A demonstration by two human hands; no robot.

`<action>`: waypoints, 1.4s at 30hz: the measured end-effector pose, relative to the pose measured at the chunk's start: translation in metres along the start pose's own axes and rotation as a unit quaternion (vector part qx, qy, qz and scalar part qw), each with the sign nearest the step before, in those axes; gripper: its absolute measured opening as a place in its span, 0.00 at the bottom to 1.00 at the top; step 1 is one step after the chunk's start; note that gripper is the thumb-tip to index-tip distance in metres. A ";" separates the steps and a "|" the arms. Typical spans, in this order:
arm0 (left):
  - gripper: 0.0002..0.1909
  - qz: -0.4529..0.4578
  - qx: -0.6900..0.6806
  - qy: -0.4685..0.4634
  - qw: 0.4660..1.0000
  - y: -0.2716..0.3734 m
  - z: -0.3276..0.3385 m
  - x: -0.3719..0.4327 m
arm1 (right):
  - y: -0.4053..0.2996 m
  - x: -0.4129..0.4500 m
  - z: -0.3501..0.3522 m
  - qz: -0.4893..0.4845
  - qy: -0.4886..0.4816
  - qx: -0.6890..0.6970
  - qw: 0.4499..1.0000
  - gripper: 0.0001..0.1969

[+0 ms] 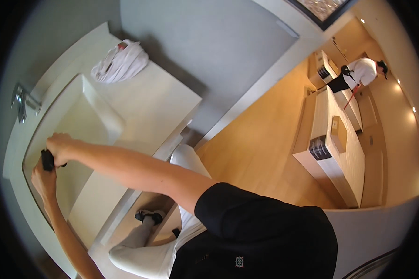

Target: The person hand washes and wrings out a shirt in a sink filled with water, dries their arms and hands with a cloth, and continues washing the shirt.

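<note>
Over the white washbasin, my two hands meet at a small black object whose kind I cannot make out. My left hand is closed around its lower side. Fingers bent, my right hand grips it from above, and a dark end peeks out beneath that hand. The basin is set into a pale countertop. A chrome faucet stands at the basin's back edge, apart from both hands.
A crumpled white cloth with a bit of red in it lies on the countertop by the grey wall. Beyond a doorway, a person holding a red stick leans over beds with wrapped mattresses. A cardboard box rests on one.
</note>
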State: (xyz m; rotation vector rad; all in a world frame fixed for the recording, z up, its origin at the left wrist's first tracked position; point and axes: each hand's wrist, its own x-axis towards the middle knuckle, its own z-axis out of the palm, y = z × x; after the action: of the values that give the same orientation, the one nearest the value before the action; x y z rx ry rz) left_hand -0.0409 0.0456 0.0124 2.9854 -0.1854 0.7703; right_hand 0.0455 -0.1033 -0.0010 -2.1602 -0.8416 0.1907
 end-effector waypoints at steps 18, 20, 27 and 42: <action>0.11 -0.452 -0.618 -0.031 0.642 -0.075 -0.030 0.033 | 0.031 0.031 0.007 0.058 0.145 0.051 0.986 0.07; 0.10 -0.465 -0.577 -0.010 0.671 -0.053 -0.045 0.045 | 0.039 0.024 0.004 0.008 0.112 0.031 0.993 0.07; 0.15 -0.464 -0.566 0.084 0.676 -0.106 -0.051 0.065 | 0.001 -0.003 -0.026 0.025 0.006 0.065 0.998 0.08; 0.23 -0.306 0.054 0.006 0.950 -0.147 -0.038 0.041 | 0.003 0.001 -0.027 0.027 0.008 0.064 0.998 0.08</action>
State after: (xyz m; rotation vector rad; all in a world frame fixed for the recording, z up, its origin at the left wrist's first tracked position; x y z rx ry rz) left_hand -0.0043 0.1898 0.0622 2.8535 0.7694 0.7242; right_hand 0.0576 -0.1208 0.0152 -2.0632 -0.7423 0.2465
